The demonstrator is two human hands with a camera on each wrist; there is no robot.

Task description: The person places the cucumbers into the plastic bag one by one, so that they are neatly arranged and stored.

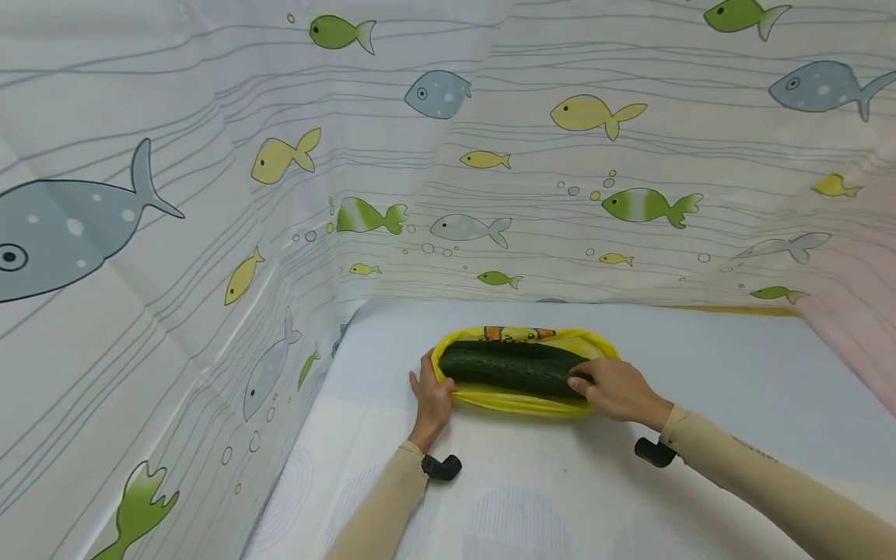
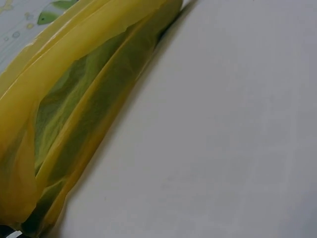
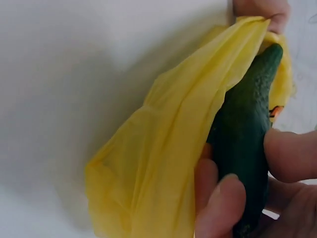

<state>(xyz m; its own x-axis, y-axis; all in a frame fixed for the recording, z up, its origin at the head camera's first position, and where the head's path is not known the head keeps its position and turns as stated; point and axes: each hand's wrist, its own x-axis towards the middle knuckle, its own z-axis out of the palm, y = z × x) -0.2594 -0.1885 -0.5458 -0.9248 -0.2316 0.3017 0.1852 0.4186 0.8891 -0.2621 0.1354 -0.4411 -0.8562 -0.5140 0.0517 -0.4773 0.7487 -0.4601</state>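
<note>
A yellow plastic bag (image 1: pixel 518 404) lies on the table with its mouth spread wide, an orange print showing on its far side. Dark green cucumbers (image 1: pixel 504 368) lie lengthwise inside it. At the bag's left end my left hand (image 1: pixel 432 400) grips the rim, thumb toward the opening. My right hand (image 1: pixel 616 389) holds the right end of the front cucumber (image 3: pixel 242 134) between thumb and fingers. In the right wrist view the bag's yellow film (image 3: pixel 163 134) hangs alongside that cucumber. The left wrist view shows the bag's side (image 2: pixel 99 99), green showing through; the left hand is hidden there.
A pale patterned cloth (image 1: pixel 518 498) covers the table. Fish-printed sheeting (image 1: pixel 525 187) rises behind the table and along its left side, and a pink panel (image 1: pixel 854 288) stands at the right. Each wrist wears a black camera mount (image 1: pixel 442 467).
</note>
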